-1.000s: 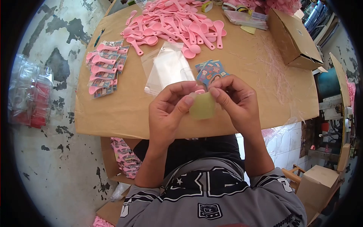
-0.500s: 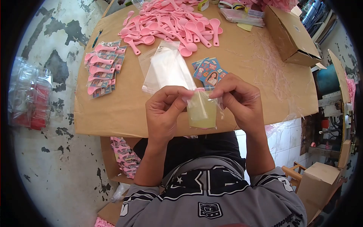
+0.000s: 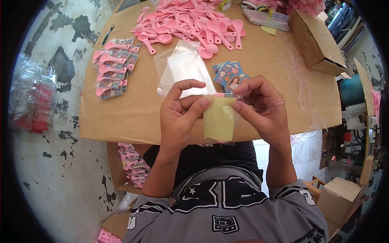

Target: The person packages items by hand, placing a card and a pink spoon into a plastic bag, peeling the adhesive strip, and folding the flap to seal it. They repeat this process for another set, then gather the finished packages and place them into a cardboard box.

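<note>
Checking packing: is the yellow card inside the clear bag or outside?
Inside. The clear bag shows beyond the yellow card, top and bottom; left hand and right hand pinch it.

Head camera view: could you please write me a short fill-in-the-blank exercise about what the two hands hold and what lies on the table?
1. The left hand and the right hand pinch the top of a small clear plastic bag, and the flat insert inside it is pale ____.
2. The loose plastic spoons heaped at the far side of the brown cardboard tabletop are all ____.
3. The open brown cardboard box stands on the person's ____ side of the table.
Missing words: yellow; pink; right.
</note>
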`<state>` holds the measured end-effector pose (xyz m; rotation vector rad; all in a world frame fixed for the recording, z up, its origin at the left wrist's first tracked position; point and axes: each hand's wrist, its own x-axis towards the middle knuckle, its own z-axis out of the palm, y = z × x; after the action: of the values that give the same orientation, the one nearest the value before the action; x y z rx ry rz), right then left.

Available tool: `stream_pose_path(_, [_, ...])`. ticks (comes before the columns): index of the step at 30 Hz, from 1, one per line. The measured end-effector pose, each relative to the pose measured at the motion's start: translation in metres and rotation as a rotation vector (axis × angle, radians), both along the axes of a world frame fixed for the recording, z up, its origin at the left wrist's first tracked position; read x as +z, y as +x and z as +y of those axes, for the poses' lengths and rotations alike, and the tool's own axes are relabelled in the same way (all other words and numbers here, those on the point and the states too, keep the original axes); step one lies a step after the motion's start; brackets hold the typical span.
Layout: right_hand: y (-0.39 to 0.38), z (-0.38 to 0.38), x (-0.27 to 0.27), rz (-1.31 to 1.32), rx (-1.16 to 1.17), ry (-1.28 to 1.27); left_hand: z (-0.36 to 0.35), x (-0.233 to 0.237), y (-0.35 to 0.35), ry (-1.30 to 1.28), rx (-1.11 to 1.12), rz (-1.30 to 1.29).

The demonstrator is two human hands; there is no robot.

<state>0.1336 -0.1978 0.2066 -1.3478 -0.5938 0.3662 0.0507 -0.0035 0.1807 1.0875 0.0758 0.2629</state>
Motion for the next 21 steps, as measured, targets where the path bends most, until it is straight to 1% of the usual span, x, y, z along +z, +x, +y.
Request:
stream_pose_path(3, [0.0,0.002,0.0,0.029,-0.015,0.042,0.001,-0.001,0.0,-0.014,0.012,0.022])
stream_pose_path(6, [0.002,0.001,0.001,0.04,-0.004,0.034,0.0,0.005,0.002,-0.114,-0.032,0.009])
stream_pose_path(9, [0.004,-0.002,0.004,0.06,-0.004,0.041,0.001,0.001,0.003,-0.04,-0.135,-0.069])
stream_pose_path(12, [0.005,-0.006,0.006,0.04,-0.026,0.035,0.001,0.017,-0.002,0.144,-0.183,0.114])
stream_pose_path(14, [0.01,-0.016,0.008,-0.026,-0.057,0.0,0.007,0.011,-0.004,0.218,-0.147,0.066])
stream_pose_path(16, [0.02,-0.032,0.01,-0.101,-0.258,-0.045,0.012,0.011,-0.009,0.27,-0.094,0.064])
stream_pose_path(17, [0.025,-0.041,0.011,-0.138,-0.358,-0.07,0.013,0.012,-0.011,0.264,-0.027,0.057])
stream_pose_path(20, [0.035,-0.072,0.015,-0.583,-0.467,-0.55,0.027,0.005,-0.021,0.305,0.119,0.016])
stream_pose_path(21, [0.033,-0.079,0.016,-0.555,-0.377,-0.627,0.032,0.004,-0.023,0.326,0.165,0.008])
